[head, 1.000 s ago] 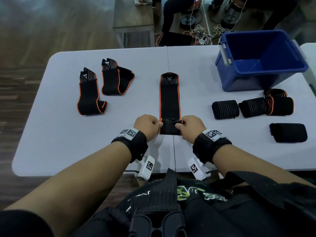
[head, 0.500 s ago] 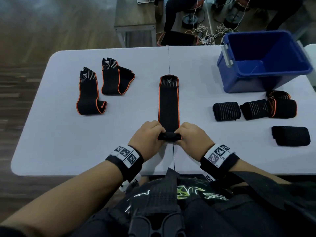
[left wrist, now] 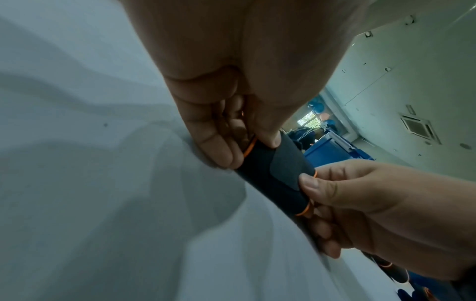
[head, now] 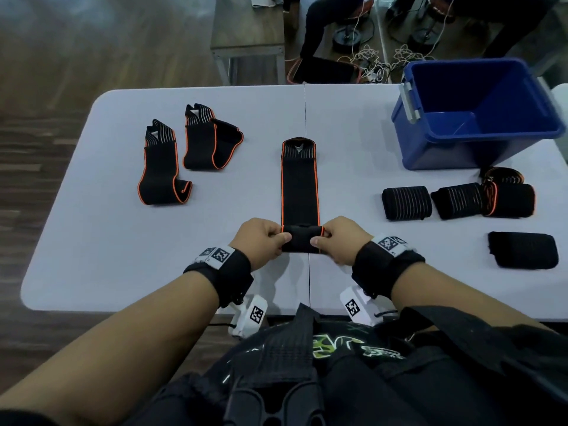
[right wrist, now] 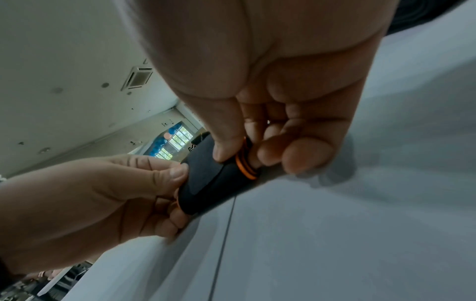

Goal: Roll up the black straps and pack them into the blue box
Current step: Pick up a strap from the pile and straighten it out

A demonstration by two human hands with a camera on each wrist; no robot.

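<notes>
A black strap with orange edging [head: 299, 186] lies lengthwise at the table's middle, its near end wound into a small roll [head: 301, 239]. My left hand [head: 261, 241] pinches the roll's left end and my right hand [head: 341, 239] pinches its right end. In the left wrist view the roll [left wrist: 275, 175] sits between thumb and fingers; in the right wrist view the roll [right wrist: 213, 179] shows orange rings at its end. The blue box [head: 479, 115] stands open at the far right. Several rolled straps [head: 407, 202] lie in front of it. Two unrolled straps [head: 161, 167] lie at the left.
The white table [head: 107, 247] has a centre seam running under the strap. Its near edge is just below my wrists. Beyond the far edge stand a grey bench [head: 249, 35], cables on the floor and a seated person's legs [head: 325, 20].
The roll has grown thicker and moved slightly up the strap, away from me. Both hands keep their grip on its ends, and the flat part of the strap is shorter.
</notes>
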